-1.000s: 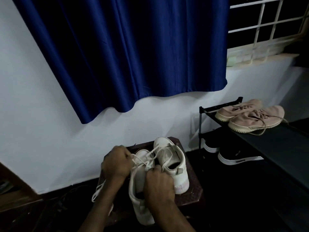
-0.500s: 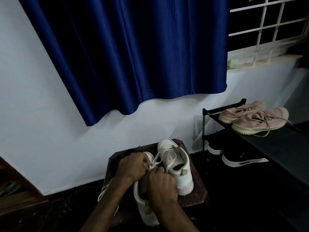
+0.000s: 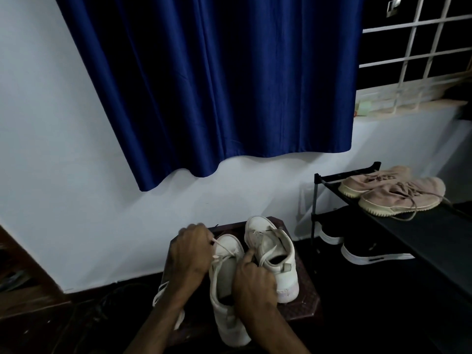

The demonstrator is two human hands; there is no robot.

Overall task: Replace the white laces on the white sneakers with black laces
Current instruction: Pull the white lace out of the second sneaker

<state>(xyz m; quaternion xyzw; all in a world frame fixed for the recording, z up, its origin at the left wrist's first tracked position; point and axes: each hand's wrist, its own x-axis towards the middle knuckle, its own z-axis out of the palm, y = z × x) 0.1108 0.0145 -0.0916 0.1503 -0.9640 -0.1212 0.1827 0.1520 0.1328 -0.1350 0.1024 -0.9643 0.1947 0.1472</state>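
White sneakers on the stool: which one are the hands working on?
The left sneaker, nearer the camera: the left hand pinches its white lace and the right hand grips its side. The right sneaker stands farther back.

Single wide-angle view from the person's head, looking forward and down, close above sneakers [image 3: 270,251] on a stool [image 3: 305,300], facing a wall [image 3: 63,149] and curtain [image 3: 217,85]; rack [image 3: 429,236] at right.
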